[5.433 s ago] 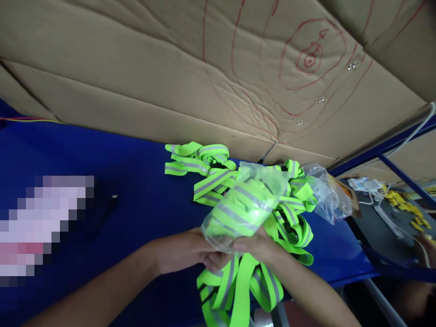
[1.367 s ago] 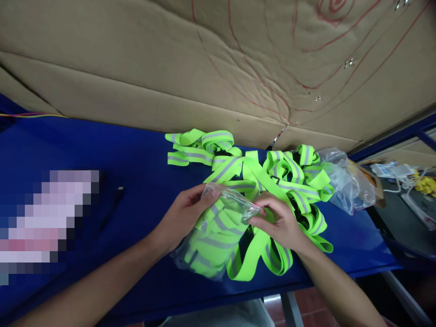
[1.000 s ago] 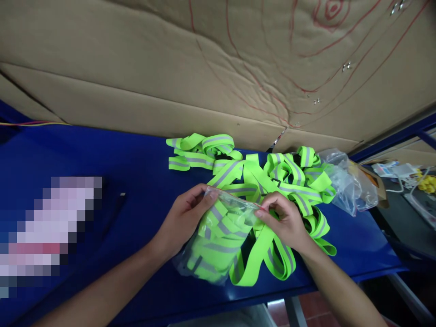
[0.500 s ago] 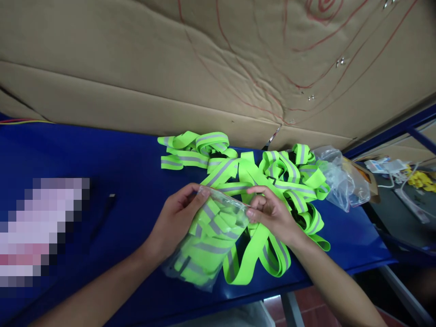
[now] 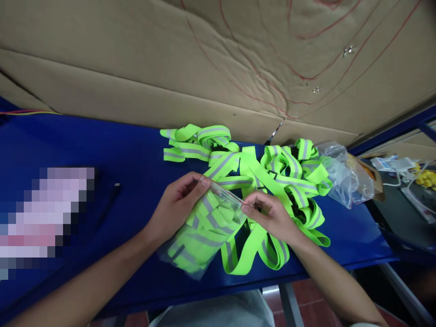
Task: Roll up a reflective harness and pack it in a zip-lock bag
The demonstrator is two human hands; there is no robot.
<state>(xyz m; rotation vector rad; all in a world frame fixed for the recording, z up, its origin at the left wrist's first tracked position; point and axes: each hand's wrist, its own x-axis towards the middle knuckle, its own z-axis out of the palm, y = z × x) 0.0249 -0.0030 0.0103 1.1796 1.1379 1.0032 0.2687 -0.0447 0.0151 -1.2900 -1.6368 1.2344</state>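
A clear zip-lock bag (image 5: 204, 231) hangs tilted between my hands, packed with folded neon-green straps that carry a grey reflective stripe. My left hand (image 5: 182, 202) grips the bag's upper left corner, thumb on top. At the right end of its red-edged zip, my right hand (image 5: 267, 211) pinches the edge between thumb and fingers. Behind and beside the bag, more loose reflective straps (image 5: 245, 263) lie in a tangled heap on the blue table, some with black buckles among them.
Crumpled clear plastic bags (image 5: 344, 177) and a cardboard box (image 5: 376, 181) stand at the right. A brown cardboard panel (image 5: 136, 77) rises behind the blue table (image 5: 132, 154). A black cable (image 5: 111, 200) and a blurred-out object (image 5: 44, 209) lie at the left.
My right hand's fingers have closed in on the bag's right edge; before, the index finger was stretched out. The whole view has shifted slightly.
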